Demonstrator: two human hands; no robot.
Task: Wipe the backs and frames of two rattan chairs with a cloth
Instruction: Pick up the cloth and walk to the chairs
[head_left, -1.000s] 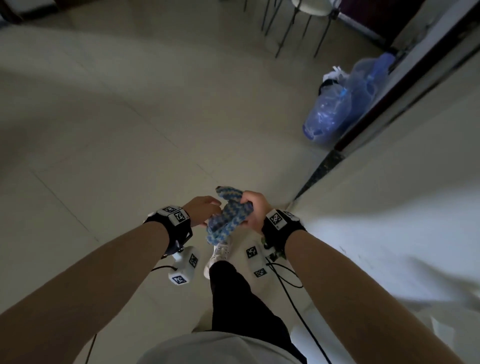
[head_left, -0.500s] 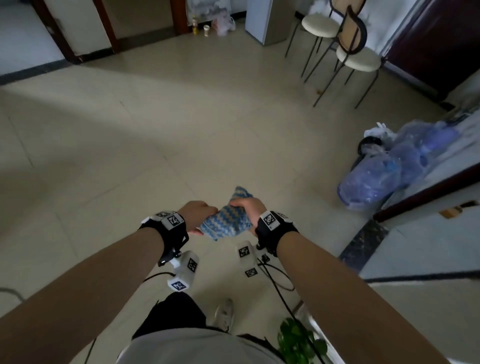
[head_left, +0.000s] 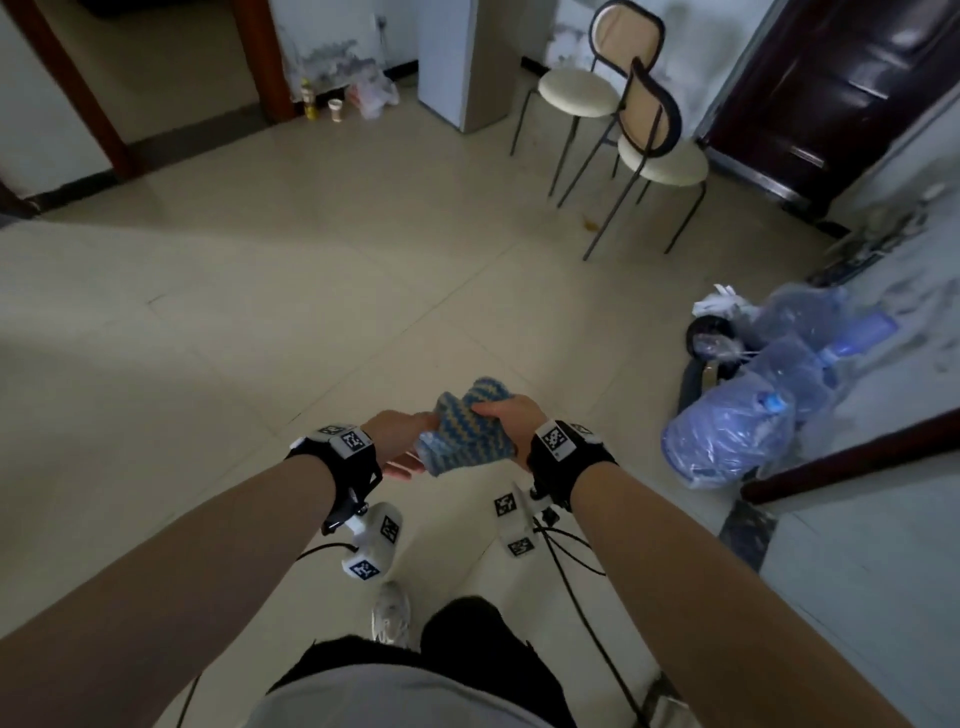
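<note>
A blue and yellow zigzag cloth (head_left: 470, 434) is bunched between both hands in front of my body. My left hand (head_left: 397, 439) grips its left end and my right hand (head_left: 511, 415) closes over its right side. Two rattan chairs stand far ahead on the right, well beyond my hands. The nearer chair (head_left: 649, 130) has a black-framed woven back and a cream seat. The farther chair (head_left: 621, 47) stands just behind it by the wall.
A pile of clear plastic bags with blue water bottles (head_left: 753, 415) lies on the floor at the right. A dark door (head_left: 841, 88) is behind the chairs. A white cabinet (head_left: 457, 62) and small bottles stand by the far wall. Pale tiled floor spreads between.
The view has lifted from the floor near the wall, so both chairs have come into sight. Both hands stayed on the cloth and reshaped its bunch.
</note>
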